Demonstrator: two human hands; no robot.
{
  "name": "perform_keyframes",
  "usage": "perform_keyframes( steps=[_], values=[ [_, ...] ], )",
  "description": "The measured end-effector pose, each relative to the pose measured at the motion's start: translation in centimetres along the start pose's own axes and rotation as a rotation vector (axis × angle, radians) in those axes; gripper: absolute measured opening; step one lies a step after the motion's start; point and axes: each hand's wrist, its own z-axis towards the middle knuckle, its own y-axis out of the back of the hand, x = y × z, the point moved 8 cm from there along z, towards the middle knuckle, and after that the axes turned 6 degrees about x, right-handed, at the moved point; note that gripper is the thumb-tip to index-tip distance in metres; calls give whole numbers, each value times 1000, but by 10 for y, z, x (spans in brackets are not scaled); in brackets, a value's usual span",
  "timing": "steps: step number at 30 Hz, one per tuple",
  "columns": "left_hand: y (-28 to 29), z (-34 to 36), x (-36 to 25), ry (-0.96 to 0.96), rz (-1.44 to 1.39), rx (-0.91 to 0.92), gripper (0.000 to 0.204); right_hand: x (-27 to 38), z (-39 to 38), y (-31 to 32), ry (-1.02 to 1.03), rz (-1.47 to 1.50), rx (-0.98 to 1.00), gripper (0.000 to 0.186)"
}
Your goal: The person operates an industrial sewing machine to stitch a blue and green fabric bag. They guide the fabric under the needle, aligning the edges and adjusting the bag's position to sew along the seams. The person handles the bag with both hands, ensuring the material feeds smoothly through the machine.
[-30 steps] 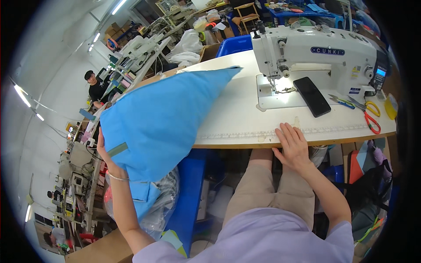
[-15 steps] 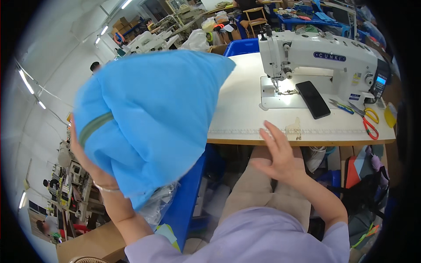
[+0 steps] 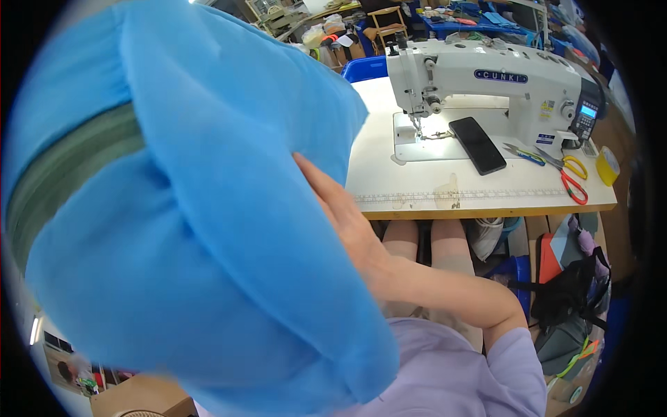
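Observation:
A large blue fabric piece (image 3: 229,229), with a gathered fold and a dark green band (image 3: 76,163), fills the left half, close to the camera and slightly blurred. My right hand (image 3: 347,229) lies against it with fingers stretched up along the cloth, partly covered by a fold. My left hand is hidden behind the fabric. To the right, a white industrial sewing machine (image 3: 486,80) stands on a white table (image 3: 479,187) with a printed ruler edge. On it lie a black phone (image 3: 476,144), small snips (image 3: 524,154), red-and-yellow scissors (image 3: 573,184) and a yellow tape roll (image 3: 606,167).
My legs are under the table. Right of them are a black bag (image 3: 563,292) and coloured material. A blue bin (image 3: 363,69) sits behind the table, with cluttered worktables beyond. A person (image 3: 67,372) is at lower left, near a cardboard surface (image 3: 142,396).
The blue fabric has come up much closer, covering my left hand and much of the room. My right hand has left the table edge and moved left onto the fabric.

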Motion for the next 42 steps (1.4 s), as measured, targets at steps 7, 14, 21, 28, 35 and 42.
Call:
perform_keyframes(
  steps=[7, 14, 21, 28, 35, 42],
  values=[
    [-50, 3, 6, -32, 183, 52, 65, -12, -14, 3, 37, -63, -121, 71],
    [-156, 6, 37, 140, -445, 826, 93, -26, -6, 66, -167, -95, 7, 49],
    [-101, -18, 113, 504, -52, 510, 55, -88, -16, 70, -529, 1, 244, 30],
    [-59, 61, 104, 344, 268, 202, 25, -58, -76, 4, -767, 801, 1113, 36],
    [-255, 31, 267, 69, 534, 964, 26, -112, -156, -45, -1423, 1692, 108, 53],
    [-317, -97, 196, -269, 140, 1053, 7, -166, -197, -12, -1681, 1515, -374, 41]
  ],
)
